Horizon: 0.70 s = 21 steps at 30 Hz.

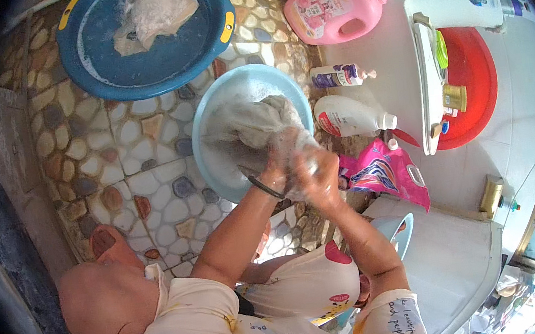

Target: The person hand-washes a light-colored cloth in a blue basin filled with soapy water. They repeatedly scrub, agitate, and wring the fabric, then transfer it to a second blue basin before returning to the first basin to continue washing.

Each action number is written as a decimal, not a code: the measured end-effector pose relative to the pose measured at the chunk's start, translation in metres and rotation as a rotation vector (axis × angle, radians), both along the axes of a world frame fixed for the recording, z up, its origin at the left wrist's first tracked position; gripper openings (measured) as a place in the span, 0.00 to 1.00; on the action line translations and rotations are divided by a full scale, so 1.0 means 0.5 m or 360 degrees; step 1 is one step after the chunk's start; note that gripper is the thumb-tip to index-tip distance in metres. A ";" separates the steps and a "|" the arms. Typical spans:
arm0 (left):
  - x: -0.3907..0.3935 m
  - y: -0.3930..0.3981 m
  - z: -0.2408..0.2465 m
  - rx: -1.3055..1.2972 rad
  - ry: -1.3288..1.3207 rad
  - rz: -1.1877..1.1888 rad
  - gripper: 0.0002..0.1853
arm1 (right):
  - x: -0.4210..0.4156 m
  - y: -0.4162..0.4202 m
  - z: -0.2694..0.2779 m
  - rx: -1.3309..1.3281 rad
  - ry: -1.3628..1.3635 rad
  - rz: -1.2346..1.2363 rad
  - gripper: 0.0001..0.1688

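A wet grey-white cloth (262, 122) lies bunched in a light blue plastic basin (202, 145) of sudsy water. At the basin's near right rim, foam and motion blur cover both hands. My left hand (275, 168), with a dark band at its wrist, is closed on part of the cloth. My right hand (318, 171) presses against it from the right, its fingers curled round a foamy fold of the same cloth. The exact edge between the hands is blurred.
A larger dark blue tub (152, 81) holds another soapy cloth (158, 15). Along the right stand a pink detergent jug (336, 11), a pump bottle (336, 76), a white bottle (351, 114) and a pink detergent bag (383, 173). A red basin (478, 86) is beyond. Pebble-patterned tiles (148, 131) cover the floor.
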State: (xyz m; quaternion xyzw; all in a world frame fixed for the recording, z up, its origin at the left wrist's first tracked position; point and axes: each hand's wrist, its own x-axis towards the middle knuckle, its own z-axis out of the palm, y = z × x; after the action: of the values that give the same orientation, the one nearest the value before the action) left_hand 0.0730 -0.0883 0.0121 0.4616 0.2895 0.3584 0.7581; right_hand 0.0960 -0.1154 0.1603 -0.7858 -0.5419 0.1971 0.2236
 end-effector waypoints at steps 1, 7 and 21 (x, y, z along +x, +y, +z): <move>0.040 -0.014 -0.028 -0.0463 -0.0179 -0.0075 0.16 | 0.053 -0.001 -0.008 -0.0098 0.0367 -0.0190 0.19; 0.005 -0.039 0.076 -0.1468 -0.0912 -0.0319 0.12 | 0.156 0.072 0.029 -0.0265 0.0646 -0.0357 0.22; 0.019 0.034 0.035 -0.2309 -0.0840 -0.0111 0.18 | 0.019 -0.007 0.045 -0.0109 -0.0485 0.0749 0.15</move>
State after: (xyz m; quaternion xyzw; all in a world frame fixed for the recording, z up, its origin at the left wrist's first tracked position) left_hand 0.0824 -0.0712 0.0294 -0.2427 0.2469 0.1530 0.9256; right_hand 0.1055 -0.1188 0.1825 -0.6660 -0.7300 0.1412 0.0609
